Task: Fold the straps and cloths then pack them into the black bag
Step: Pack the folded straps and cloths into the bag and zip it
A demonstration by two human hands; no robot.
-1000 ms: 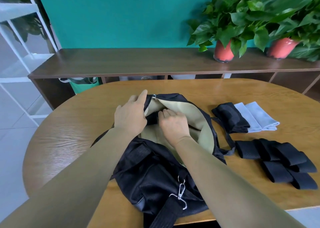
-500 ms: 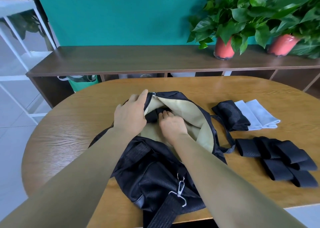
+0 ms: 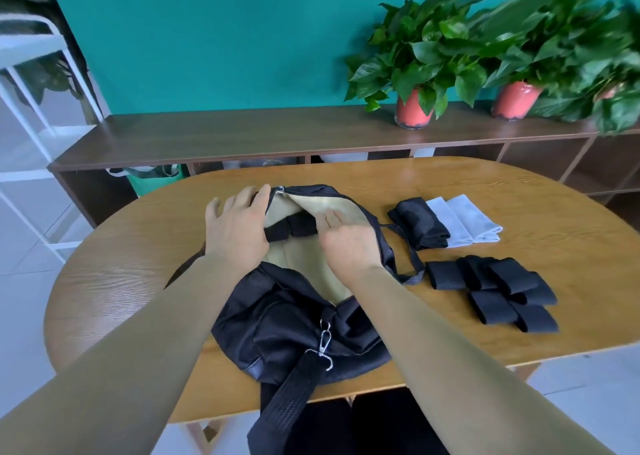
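While both arms reach out over the table (image 3: 138, 247), the left hand (image 3: 239, 229) lies flat over the left flap of the black bag (image 3: 294, 333). Its fingers (image 3: 242, 200) are spread and nearly straight, with nothing gripped, and one fingertip sits right by the zip end. Over to the right hand (image 3: 346, 243): flat as well, fingers (image 3: 329, 217) straight and close together, resting on the beige lining (image 3: 311, 202) at the bag's wide-open mouth, holding nothing.

Between the two sets of fingers, down inside the opening, there's a folded strap (image 3: 291, 229). It's black, lying crosswise, just beside the left hand at one end and just beside the right fingertips at the other. Whether either hand actually touches it, I can't tell.

Out to the right of the right fingers, a folded black cloth (image 3: 419, 222) sits on the table, with pale blue cloths (image 3: 464, 219) touching its far side. Lower down, right of the right wrist, a pile of folded straps (image 3: 495, 288) waits on the wood, apart from the bag.

Back behind both wrists, toward the person, the bag's shoulder strap (image 3: 291, 395) hangs over the table edge from a metal clip (image 3: 323, 342). Far beyond the fingertips, potted plants (image 3: 415, 74) stand on a dark shelf (image 3: 242, 136).
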